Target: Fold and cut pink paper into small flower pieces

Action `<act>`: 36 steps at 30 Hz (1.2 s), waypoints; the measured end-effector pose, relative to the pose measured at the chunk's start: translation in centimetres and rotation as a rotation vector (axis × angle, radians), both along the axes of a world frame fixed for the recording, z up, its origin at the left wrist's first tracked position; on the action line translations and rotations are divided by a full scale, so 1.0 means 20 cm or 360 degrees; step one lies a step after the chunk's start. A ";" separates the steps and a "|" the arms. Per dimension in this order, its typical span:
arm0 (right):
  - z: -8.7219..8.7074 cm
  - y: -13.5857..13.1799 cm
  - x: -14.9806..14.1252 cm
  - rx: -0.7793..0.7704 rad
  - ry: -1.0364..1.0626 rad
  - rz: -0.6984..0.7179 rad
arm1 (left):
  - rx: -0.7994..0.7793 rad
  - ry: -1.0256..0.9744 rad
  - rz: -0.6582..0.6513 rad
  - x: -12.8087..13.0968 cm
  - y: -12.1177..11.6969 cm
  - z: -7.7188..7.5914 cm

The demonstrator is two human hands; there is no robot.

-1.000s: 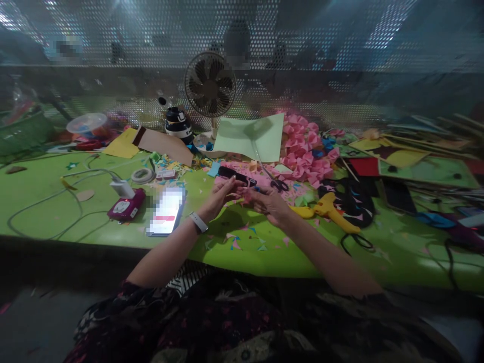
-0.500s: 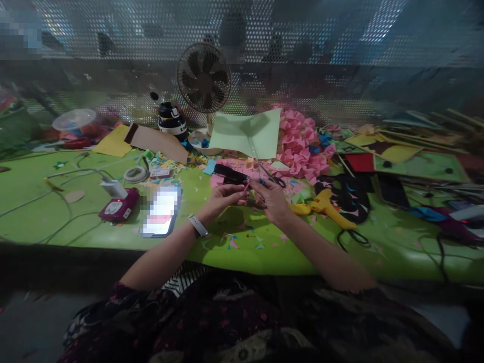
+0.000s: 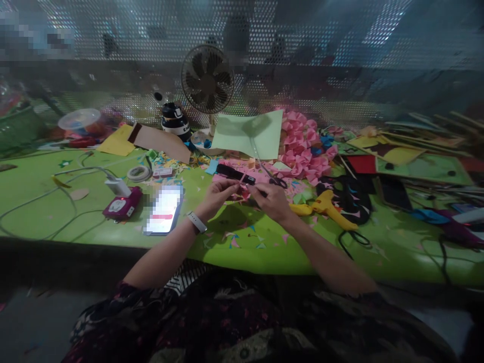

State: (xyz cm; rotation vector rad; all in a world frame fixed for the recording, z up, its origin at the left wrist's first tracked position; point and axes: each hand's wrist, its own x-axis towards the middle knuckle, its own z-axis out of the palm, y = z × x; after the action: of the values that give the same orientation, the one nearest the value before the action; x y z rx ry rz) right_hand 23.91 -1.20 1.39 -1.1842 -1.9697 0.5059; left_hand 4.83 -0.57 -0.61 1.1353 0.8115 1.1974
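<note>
At the middle of the frame, a person's left hand [image 3: 219, 197] and right hand [image 3: 270, 200] meet, thumbs and forefingers pinched on a small pink paper piece [image 3: 244, 189], its exact folds too small to make out. The piece sits over a green tabletop [image 3: 212, 247], just below a black, elongated tool [image 3: 230, 173] and left of the scissors' [image 3: 279, 182] handles. Clean handling likely calls for a light grip at the very edges, one hand anchoring while the other shapes, since thin paper creases easily. Wrists best stay clear of the yellow glue gun [image 3: 327, 205] at center right, and loose paper scraps [image 3: 234, 242] at lower center.
</note>
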 end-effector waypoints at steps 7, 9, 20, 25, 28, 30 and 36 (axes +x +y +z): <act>-0.02 0.03 0.01 0.0026 -0.0063 0.0050 | -0.0025 -0.0013 -0.0060 -0.01 -0.01 0.00; -0.01 0.03 0.01 -0.0002 -0.0044 0.0070 | -0.0012 0.0006 -0.0037 -0.01 -0.01 0.00; 0.01 0.01 0.01 -0.0104 -0.0007 0.0166 | 0.0015 -0.0034 0.0056 0.01 -0.02 0.03; 0.02 0.01 0.01 -0.0104 -0.0051 0.0201 | 0.0017 -0.0014 0.0077 0.01 -0.02 0.01; 0.01 0.01 0.01 -0.0105 -0.0062 0.0221 | 0.0022 -0.0022 0.0083 0.01 -0.02 0.00; 0.00 0.01 0.01 -0.0092 -0.0062 0.0229 | 0.0023 -0.0033 0.0091 0.02 -0.02 0.00; -0.01 0.01 0.00 -0.0131 -0.0022 0.0276 | 0.0092 -0.0058 0.0129 0.04 -0.04 0.00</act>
State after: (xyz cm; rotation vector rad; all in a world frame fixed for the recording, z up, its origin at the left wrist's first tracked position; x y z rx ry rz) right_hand 23.87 -0.96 1.20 -1.0737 -2.0921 0.6750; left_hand 5.63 -1.40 -0.66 1.1328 0.8060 1.3127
